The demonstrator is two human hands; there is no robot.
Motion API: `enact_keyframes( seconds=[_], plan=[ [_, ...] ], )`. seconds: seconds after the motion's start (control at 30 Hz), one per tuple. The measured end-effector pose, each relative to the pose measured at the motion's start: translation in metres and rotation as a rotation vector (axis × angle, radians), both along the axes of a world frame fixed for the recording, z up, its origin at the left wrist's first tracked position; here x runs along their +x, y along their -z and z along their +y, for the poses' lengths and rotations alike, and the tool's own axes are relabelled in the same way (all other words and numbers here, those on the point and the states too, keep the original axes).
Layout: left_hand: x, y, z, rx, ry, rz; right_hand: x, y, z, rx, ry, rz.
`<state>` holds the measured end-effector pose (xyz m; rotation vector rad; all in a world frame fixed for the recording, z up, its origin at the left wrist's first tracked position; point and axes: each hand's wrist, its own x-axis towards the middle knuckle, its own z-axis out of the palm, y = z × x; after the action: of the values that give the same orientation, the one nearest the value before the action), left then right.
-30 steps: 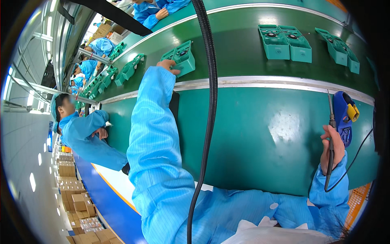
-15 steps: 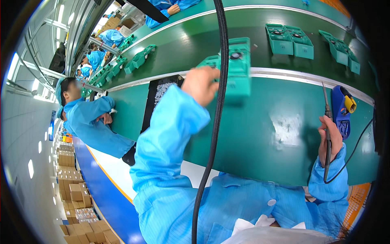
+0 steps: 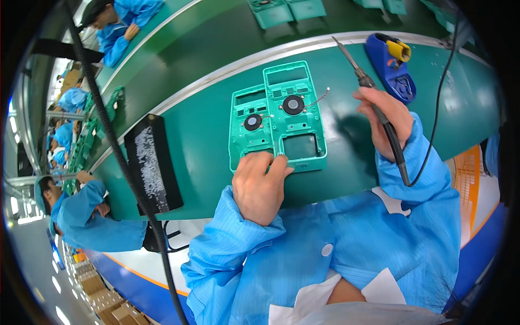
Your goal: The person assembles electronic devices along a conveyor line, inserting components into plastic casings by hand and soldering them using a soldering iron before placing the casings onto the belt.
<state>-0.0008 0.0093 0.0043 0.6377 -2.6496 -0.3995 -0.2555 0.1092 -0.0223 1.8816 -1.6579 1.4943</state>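
Two green plastic housings lie side by side on the green bench in front of me, the left housing (image 3: 253, 139) set slightly nearer than the right housing (image 3: 297, 122). Each carries a round black speaker (image 3: 293, 105) with thin wires; one red wire pair sticks out past the right housing's edge. My left hand (image 3: 258, 187) grips their near walls where the two meet, its fingertips partly hidden inside. To the right, my right hand (image 3: 400, 112) is closed around a soldering iron (image 3: 366, 80), whose tip points up and away, apart from the housings.
A blue soldering-iron stand (image 3: 383, 60) with a yellow part stands beyond my right hand. On the left lies a black tray (image 3: 162, 187) of small pale parts. More green housings (image 3: 273, 15) sit on the conveyor (image 3: 216, 40) behind a metal rail. A black cable (image 3: 105, 122) hangs at left; co-workers sit beyond.
My left hand has brought the housings from beside the conveyor rail down onto the bench before me. The right hand still holds the soldering iron. The whole view has shifted.
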Motion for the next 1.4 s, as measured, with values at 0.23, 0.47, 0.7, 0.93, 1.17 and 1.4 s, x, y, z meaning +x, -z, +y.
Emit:
enact_keyframes(
  seconds=[0.23,0.47,0.7,0.93,1.17,1.4],
  plan=[
    [-0.013,0.018,0.012,-0.04,0.008,0.021,0.002,-0.011,0.002,-0.025,0.002,0.012],
    [-0.008,0.026,0.027,-0.253,-0.056,0.069,0.011,-0.035,0.007,0.05,-0.071,-0.196],
    [-0.005,0.05,0.024,-0.303,0.069,0.18,0.028,-0.037,0.002,0.163,-0.099,-0.445],
    [-0.003,0.059,0.018,-0.289,0.077,0.279,0.021,-0.032,0.004,0.234,-0.139,-0.365],
    [-0.003,0.057,0.02,-0.372,0.092,0.2,0.025,-0.019,-0.006,0.195,-0.136,-0.243],
    [-0.003,0.055,0.02,-0.363,0.088,0.141,0.027,-0.01,-0.014,0.164,-0.129,-0.07]
  ],
)
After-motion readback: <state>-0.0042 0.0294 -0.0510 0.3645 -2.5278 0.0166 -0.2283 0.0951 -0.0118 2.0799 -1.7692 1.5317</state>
